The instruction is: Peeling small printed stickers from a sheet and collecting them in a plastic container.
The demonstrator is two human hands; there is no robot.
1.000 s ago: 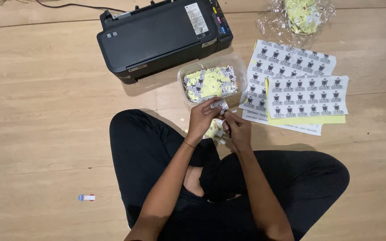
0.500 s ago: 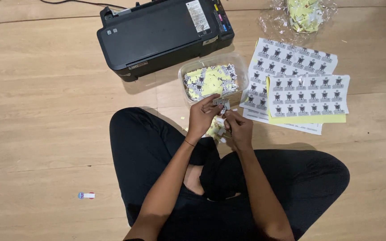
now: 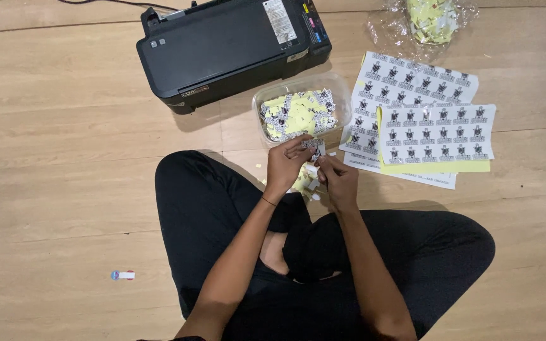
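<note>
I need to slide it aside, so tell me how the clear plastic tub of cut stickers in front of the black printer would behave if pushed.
The clear plastic tub of cut stickers probably slides easily on the smooth wooden floor. It looks light, holding only paper pieces. Low and wide, it seems unlikely to tip, though its thin walls may flex. With no lid, loose pieces could spill if it is jolted.

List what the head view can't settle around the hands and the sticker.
- Small sticker: design too small, partly covered by left hand and right hand.
- Scraps under the hands: mostly hidden by them.
- Plastic bag: cut off by top edge.
- Printer: rear cropped by top edge.
</note>
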